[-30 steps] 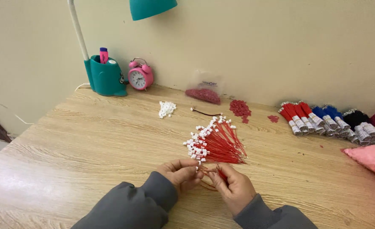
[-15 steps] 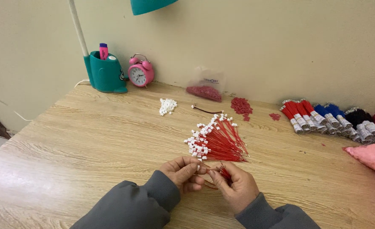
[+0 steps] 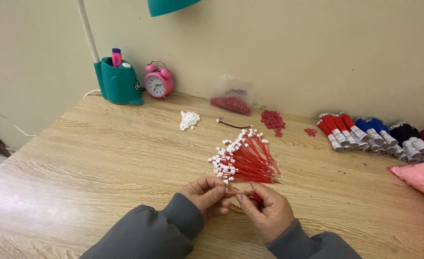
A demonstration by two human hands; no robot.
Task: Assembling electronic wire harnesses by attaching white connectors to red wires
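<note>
Both hands, left hand and right hand, fingers pinching red wire; clear bag holds red bits, teal holder has pink marker.

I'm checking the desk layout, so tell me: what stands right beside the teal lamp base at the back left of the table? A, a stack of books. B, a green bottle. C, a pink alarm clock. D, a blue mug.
C: a pink alarm clock with twin bells stands just right of the teal lamp base against the wall, well behind the bundle of red wires.
</note>
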